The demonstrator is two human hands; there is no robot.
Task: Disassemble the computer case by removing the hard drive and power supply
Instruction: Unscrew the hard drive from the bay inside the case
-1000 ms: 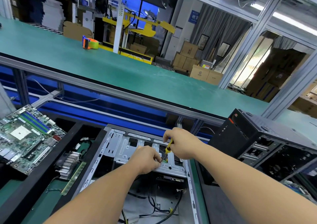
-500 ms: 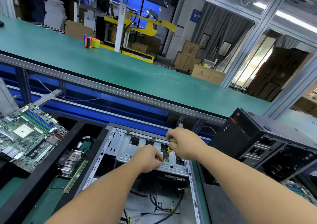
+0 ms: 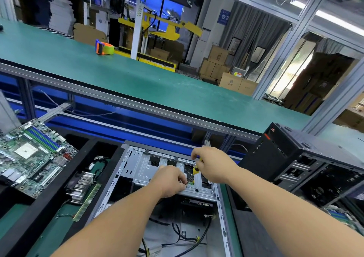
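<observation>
Head view: my open grey steel computer case (image 3: 137, 170) lies flat on the green-matted surface (image 3: 49, 223), its long axis running away from me, the silver drive cage (image 3: 149, 170) crossing its far end. My right hand (image 3: 214, 167) grips the yellow-handled screwdriver (image 3: 196, 170), tip angled down-left; my left hand (image 3: 170, 181), the nearer one, pinches at the tip. Any writing is too small to read.

Two bare forearms enter from the lower edge, no sleeves showing up to where the frame cuts them off. Left hand (image 3: 171, 180) and right hand (image 3: 211, 166): ungloved, no watch, ring or wristband visible. Fingernails short where seen. Rest of the body out of view.
</observation>
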